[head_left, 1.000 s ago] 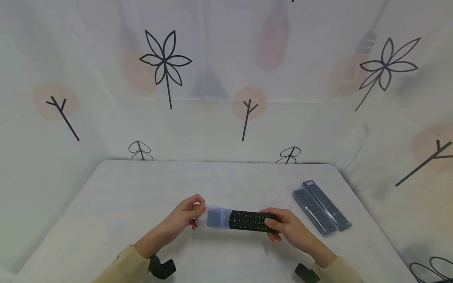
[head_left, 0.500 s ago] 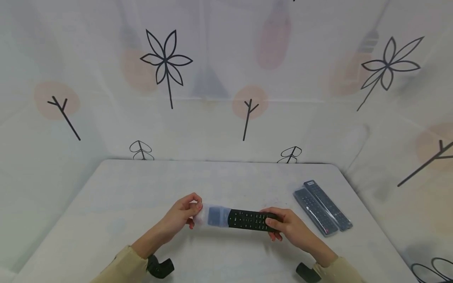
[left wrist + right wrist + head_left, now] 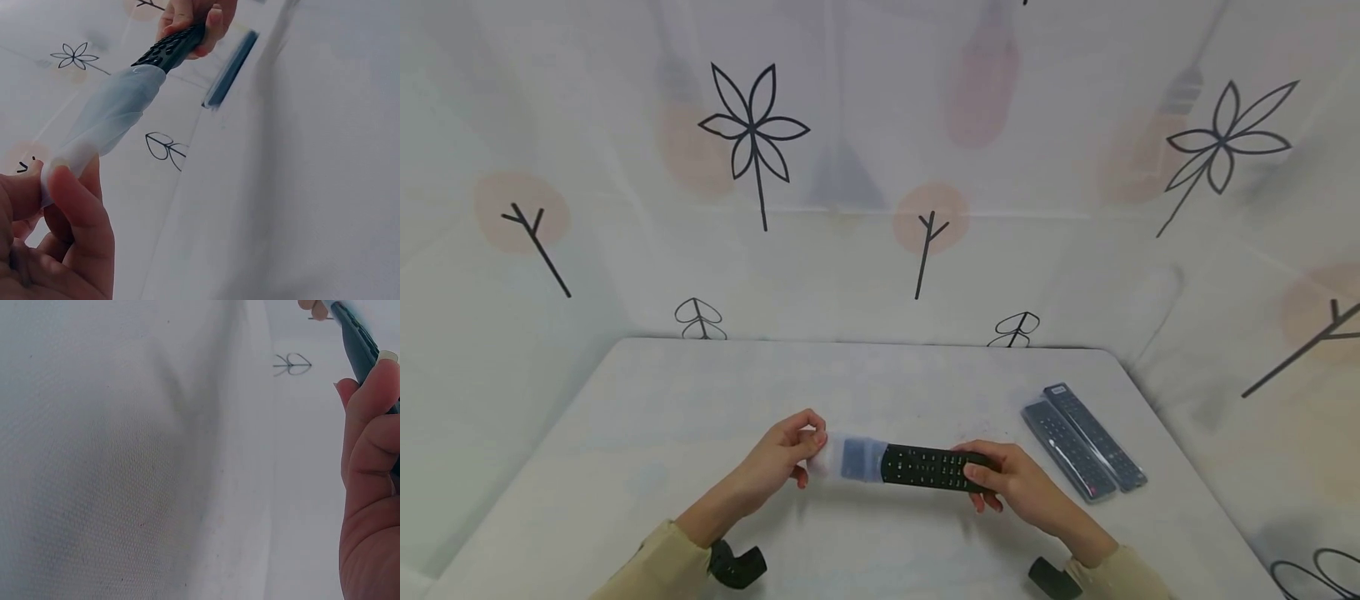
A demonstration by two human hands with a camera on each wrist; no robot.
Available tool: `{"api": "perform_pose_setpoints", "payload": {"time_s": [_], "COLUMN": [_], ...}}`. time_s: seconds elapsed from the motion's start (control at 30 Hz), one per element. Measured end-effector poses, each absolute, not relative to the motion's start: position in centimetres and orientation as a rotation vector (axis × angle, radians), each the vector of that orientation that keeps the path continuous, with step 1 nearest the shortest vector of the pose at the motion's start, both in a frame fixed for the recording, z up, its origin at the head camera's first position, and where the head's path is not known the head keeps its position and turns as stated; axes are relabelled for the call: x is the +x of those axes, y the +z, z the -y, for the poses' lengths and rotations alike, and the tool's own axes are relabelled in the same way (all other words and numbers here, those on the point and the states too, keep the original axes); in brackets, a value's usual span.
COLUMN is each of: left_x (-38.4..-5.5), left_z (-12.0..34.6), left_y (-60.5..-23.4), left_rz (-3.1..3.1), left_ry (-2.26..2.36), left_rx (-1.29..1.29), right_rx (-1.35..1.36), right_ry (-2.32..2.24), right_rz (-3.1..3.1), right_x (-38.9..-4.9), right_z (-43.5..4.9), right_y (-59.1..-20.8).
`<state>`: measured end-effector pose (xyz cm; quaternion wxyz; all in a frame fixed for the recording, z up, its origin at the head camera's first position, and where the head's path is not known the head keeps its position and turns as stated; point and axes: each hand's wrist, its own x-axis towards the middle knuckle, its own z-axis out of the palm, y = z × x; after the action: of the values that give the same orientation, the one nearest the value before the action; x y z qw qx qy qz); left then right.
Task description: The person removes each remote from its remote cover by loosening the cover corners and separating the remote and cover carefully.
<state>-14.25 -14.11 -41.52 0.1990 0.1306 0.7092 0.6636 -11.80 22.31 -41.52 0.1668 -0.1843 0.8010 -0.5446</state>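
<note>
A black remote control (image 3: 925, 467) is held level above the table in the head view, its left part inside a translucent plastic sleeve (image 3: 862, 460). My right hand (image 3: 1011, 483) grips the bare right end, thumb over the buttons. With thumb and fingers my left hand (image 3: 778, 458) pinches the loose left end of the sleeve. In the left wrist view the sleeve (image 3: 115, 109) looks creased and stretched between the left fingertips and the remote. Only part of the remote (image 3: 357, 347) shows in the right wrist view, where the right hand (image 3: 372, 481) covers some of it.
Two more remotes in clear wrapping, one (image 3: 1069, 450) and another (image 3: 1093, 435), lie side by side at the right of the white table (image 3: 700, 400). A patterned white cloth (image 3: 850, 275) rises behind the table and at both sides.
My left hand has shifted slightly left, drawing the sleeve with it, so a little more of the remote shows bare. The right hand stays almost still.
</note>
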Motion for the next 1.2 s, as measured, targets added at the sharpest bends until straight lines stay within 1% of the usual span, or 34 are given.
{"api": "perform_pose_setpoints", "payload": {"time_s": [1.2], "left_x": [-14.09], "left_z": [14.95], "left_y": [-41.17], "left_rz": [-2.018], "left_ry": [1.805], "left_rx": [0.381], "right_rx": [-0.546], "right_ry": [-1.523], "right_rz": [-2.277], "right_x": [-11.69], "right_z": [-22.82], "right_y": [-41.27]}}
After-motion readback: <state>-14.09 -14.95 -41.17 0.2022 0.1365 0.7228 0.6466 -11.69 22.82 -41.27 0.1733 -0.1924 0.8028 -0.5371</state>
